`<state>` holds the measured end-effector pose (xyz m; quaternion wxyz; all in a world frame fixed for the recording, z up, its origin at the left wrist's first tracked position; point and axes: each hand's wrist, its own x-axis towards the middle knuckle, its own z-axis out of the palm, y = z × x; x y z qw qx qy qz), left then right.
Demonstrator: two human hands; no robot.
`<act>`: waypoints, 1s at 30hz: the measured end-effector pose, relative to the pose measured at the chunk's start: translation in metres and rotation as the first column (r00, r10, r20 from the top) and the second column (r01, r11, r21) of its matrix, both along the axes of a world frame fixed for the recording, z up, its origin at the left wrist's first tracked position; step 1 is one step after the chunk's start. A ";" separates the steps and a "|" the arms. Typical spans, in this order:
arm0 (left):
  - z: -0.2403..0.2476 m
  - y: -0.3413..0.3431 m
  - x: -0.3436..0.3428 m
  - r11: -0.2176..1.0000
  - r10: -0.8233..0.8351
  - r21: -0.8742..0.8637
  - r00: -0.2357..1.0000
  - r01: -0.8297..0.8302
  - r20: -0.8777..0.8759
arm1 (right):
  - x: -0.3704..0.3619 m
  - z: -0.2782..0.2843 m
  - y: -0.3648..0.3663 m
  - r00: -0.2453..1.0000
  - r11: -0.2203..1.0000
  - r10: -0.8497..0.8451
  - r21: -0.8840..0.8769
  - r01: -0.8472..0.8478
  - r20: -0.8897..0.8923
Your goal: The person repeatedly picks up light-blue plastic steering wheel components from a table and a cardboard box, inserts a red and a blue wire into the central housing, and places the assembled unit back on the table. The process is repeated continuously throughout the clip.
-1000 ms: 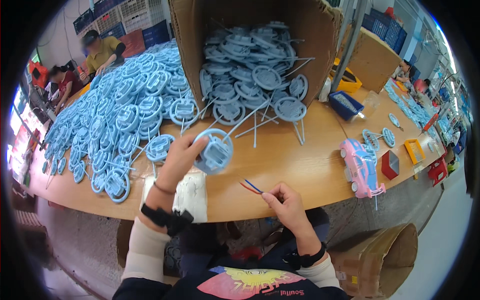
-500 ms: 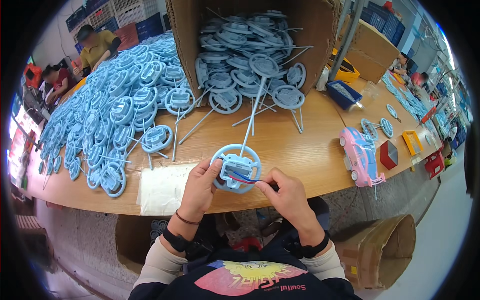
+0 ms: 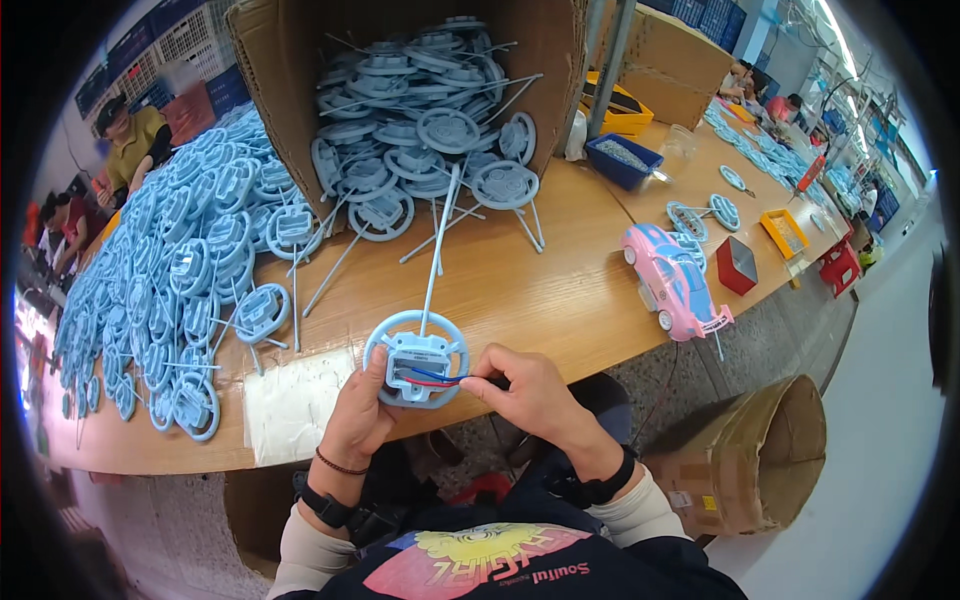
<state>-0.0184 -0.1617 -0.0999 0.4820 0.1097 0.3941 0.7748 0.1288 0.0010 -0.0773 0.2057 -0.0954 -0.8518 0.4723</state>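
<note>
My left hand point(image 3: 357, 418) grips the rim of a light-blue toy steering wheel point(image 3: 418, 344), thumb on its near left side. The wheel faces back-side up just over the table's front edge, its long thin stem pointing away from me. In its hub is an open rectangular compartment, from which red and blue wires point(image 3: 430, 379) run to the right. My right hand point(image 3: 528, 392) pinches those wires between thumb and forefinger close to the rim; their ends are hidden in the fingers.
A cardboard box point(image 3: 262, 110) full of similar wheels lies open toward me, beside a large heap of wheels point(image 3: 190, 260) on the left. To the right stand a pink toy car point(image 3: 672, 280), a red box point(image 3: 737, 265) and a blue tray point(image 3: 622, 165). Several people work farther off.
The whole view has shifted, so the table, wheel and hands appear farther left. Both hands keep their hold on the wheel and wires, with little visible change between them.
</note>
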 end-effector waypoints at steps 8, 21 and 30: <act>-0.009 -0.042 -0.009 0.987 0.151 -0.016 0.959 -0.160 -0.241 | -0.014 -0.007 -0.021 0.987 0.990 0.138 -0.033 -0.136 0.076; -0.050 -0.375 -0.024 0.340 -0.339 -0.902 0.860 -0.265 -0.381 | -0.008 -0.029 0.010 0.974 0.697 0.218 -0.708 -0.116 0.056; 0.135 -0.052 -0.109 0.850 -0.456 -0.512 0.310 -0.127 -0.834 | -0.005 -0.041 0.008 0.986 0.721 0.168 -0.684 -0.115 0.011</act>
